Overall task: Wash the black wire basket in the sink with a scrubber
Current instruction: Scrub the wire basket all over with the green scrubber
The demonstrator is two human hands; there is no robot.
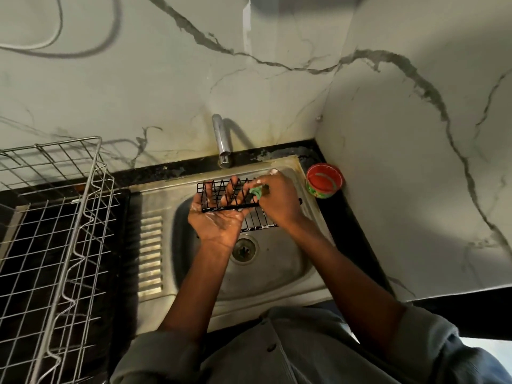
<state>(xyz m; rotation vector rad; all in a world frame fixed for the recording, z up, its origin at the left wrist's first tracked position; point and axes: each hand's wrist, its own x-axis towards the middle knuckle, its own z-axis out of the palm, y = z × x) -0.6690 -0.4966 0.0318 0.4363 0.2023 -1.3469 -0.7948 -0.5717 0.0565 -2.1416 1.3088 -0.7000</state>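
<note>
While the left hand [219,217] cradles the black wire basket [235,203] on straight fingers over the sink [277,261], the right hand [277,200], pinching the green scrubber [256,192], should rub each wire in turn.

The black wire basket [221,194] is thin coated metal, the sink [277,267] dull, stained steel, the tap [221,141] shiny chrome, the drying rack [55,217] pale metal wire, the wall [277,87] glossy veined marble.
</note>
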